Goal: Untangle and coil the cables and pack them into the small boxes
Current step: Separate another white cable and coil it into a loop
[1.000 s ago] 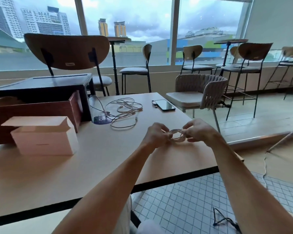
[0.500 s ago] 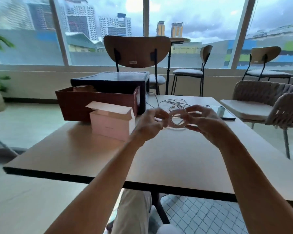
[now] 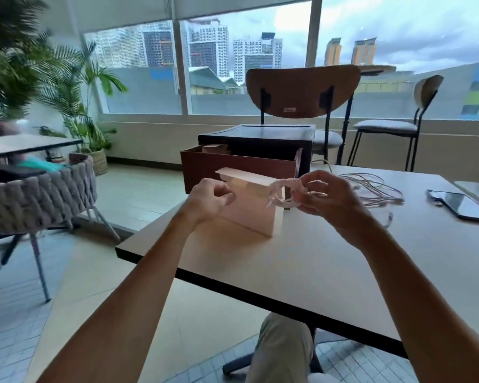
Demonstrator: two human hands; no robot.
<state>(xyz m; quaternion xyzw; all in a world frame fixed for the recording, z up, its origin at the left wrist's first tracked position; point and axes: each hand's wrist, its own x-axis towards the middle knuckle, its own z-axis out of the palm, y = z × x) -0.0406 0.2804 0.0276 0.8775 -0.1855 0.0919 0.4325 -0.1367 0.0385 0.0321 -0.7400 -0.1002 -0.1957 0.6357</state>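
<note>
i see the right grip (image 3: 329,201) pinching the coiled cable (image 3: 284,193), held in the air at the right end of the small box (image 3: 249,217). the left grip (image 3: 209,200) is curled, holding nothing, in front of that box; its flap (image 3: 246,176) stands open. loose cables (image 3: 371,189) lie on the tabletop (image 3: 315,261) further right, near a phone (image 3: 465,207).

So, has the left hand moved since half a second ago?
Yes. The left hand has let go of the coiled cable and shifted left along the small pink box, from beside its right end to its left end.
</note>
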